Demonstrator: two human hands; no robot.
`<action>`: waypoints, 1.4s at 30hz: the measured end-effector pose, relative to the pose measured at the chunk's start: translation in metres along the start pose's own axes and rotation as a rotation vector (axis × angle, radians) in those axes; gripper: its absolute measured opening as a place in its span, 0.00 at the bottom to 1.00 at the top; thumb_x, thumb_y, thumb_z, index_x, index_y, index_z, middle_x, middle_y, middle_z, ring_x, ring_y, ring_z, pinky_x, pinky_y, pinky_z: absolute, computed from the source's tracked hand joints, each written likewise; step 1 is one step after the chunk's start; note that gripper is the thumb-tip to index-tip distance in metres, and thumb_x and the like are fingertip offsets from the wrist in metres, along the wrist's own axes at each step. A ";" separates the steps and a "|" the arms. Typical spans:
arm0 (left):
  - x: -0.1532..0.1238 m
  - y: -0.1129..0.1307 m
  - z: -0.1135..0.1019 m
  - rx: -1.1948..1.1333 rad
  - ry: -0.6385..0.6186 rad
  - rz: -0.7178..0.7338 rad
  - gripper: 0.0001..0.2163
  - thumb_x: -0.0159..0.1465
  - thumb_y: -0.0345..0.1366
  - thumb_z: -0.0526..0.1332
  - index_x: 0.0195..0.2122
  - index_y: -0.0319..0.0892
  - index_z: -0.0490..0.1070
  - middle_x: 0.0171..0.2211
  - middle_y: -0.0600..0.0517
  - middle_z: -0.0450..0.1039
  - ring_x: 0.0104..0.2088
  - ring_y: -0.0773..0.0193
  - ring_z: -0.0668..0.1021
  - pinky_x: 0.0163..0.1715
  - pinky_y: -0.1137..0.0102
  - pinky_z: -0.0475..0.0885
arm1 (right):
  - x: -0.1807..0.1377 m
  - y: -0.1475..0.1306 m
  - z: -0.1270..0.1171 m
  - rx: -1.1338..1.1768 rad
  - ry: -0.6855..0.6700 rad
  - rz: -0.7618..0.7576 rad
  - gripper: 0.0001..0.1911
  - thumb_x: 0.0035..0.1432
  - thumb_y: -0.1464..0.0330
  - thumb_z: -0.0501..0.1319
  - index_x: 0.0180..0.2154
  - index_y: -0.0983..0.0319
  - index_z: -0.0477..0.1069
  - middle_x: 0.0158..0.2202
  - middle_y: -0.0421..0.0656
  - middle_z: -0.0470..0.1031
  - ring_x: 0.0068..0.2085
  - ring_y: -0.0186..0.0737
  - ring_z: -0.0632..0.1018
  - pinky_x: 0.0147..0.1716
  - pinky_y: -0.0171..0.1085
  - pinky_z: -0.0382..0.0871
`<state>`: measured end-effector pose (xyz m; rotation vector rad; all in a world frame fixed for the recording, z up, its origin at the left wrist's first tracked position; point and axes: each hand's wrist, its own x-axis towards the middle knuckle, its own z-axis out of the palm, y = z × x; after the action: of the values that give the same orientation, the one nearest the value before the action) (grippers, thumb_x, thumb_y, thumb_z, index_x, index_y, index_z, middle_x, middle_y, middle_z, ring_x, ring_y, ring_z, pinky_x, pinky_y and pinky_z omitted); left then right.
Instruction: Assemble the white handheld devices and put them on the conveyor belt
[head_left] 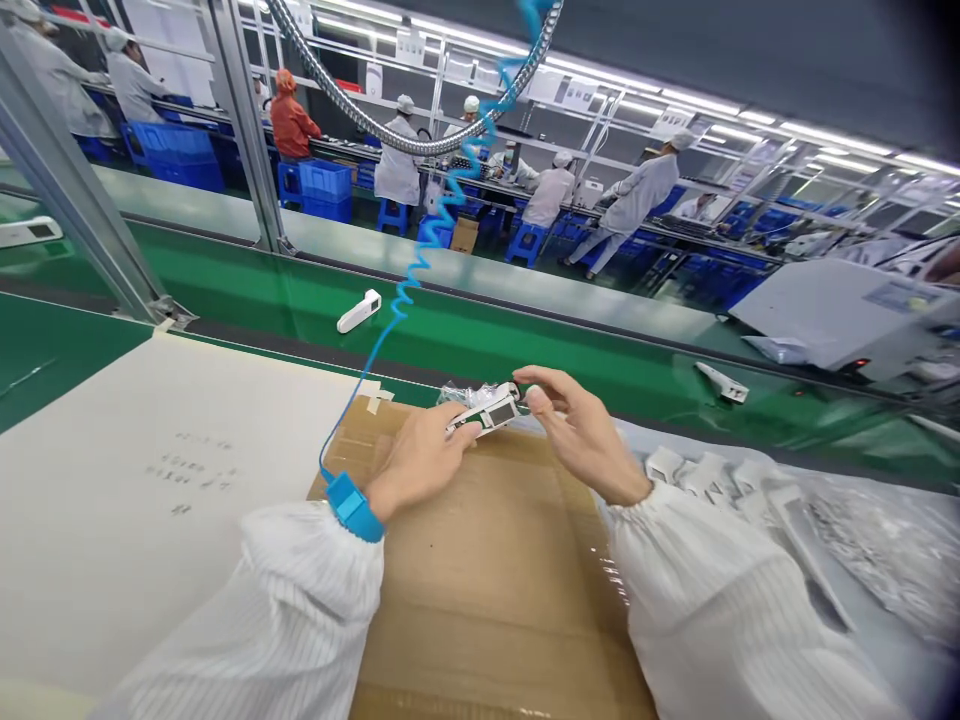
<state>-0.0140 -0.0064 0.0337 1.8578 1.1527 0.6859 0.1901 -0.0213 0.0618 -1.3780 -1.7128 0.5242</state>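
Observation:
My left hand, with a blue wrist strap around its wrist, grips a slim white handheld device above the cardboard. One face of the device is uncovered, showing a green board and a grey rectangular panel. At its far right end, the thumb and forefinger of my right hand pinch around a small dark part; whether that part is loose or fixed cannot be made out. Clear plastic bags lie just behind the device. Under both hands is the brown cardboard.
A green conveyor belt runs behind the bench, carrying a white device and another white piece. White housing parts and a bag of small parts lie right. The strap's coiled blue cord hangs ahead. People work beyond.

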 end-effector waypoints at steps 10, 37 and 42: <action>0.011 -0.016 -0.006 0.044 0.258 -0.075 0.12 0.68 0.41 0.53 0.40 0.45 0.75 0.33 0.50 0.78 0.35 0.59 0.76 0.35 0.69 0.65 | -0.001 -0.002 0.020 -0.788 -0.015 -0.468 0.11 0.67 0.70 0.57 0.30 0.58 0.71 0.36 0.40 0.78 0.37 0.39 0.72 0.42 0.44 0.53; 0.007 -0.009 -0.014 -0.130 0.008 -0.090 0.16 0.65 0.42 0.54 0.23 0.42 0.70 0.22 0.54 0.72 0.22 0.66 0.70 0.24 0.71 0.59 | 0.043 -0.011 0.030 -0.904 -0.238 -0.781 0.17 0.68 0.76 0.51 0.38 0.53 0.75 0.41 0.37 0.79 0.41 0.38 0.72 0.53 0.47 0.50; 0.012 -0.014 -0.012 -0.251 -0.049 -0.193 0.18 0.64 0.48 0.56 0.23 0.41 0.69 0.18 0.54 0.65 0.17 0.70 0.63 0.18 0.72 0.54 | 0.046 -0.009 0.020 -0.878 -0.300 -0.752 0.18 0.68 0.75 0.49 0.31 0.57 0.74 0.37 0.39 0.77 0.40 0.38 0.72 0.56 0.48 0.51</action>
<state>-0.0247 0.0121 0.0278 1.5236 1.1408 0.6393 0.1670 0.0226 0.0736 -1.0632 -2.6830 -0.5399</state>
